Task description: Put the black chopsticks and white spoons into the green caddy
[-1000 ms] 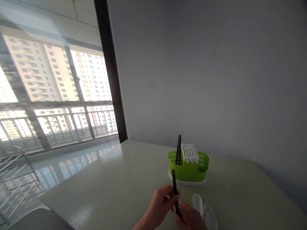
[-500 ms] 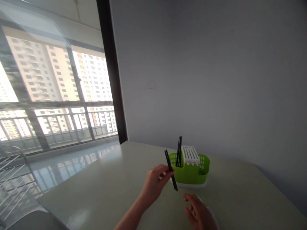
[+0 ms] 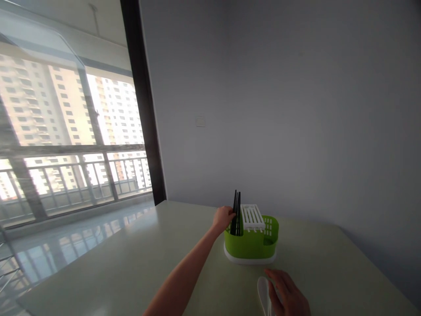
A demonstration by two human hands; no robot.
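Observation:
A green basket with a white base stands on the table, and a white slatted rack tops its middle. My left hand is at the basket's left compartment, its fingers pinched on black chopsticks that stand upright there. Which of the chopsticks it grips is hard to separate from the others. Near the bottom edge, my right hand has its thumb and fingers apart, right beside a white spoon lying on the table. Part of the spoon is hidden by the hand.
The pale table reaches back to a grey wall with a switch plate. Left of the table are a dark frame post, large windows and a balcony railing. A metal rack shows at the lower left edge.
My left hand has moved forward to the basket, bringing the held chopsticks into the left compartment. My right hand is now beside the spoon, which shows more clearly. The view has shifted slightly right.

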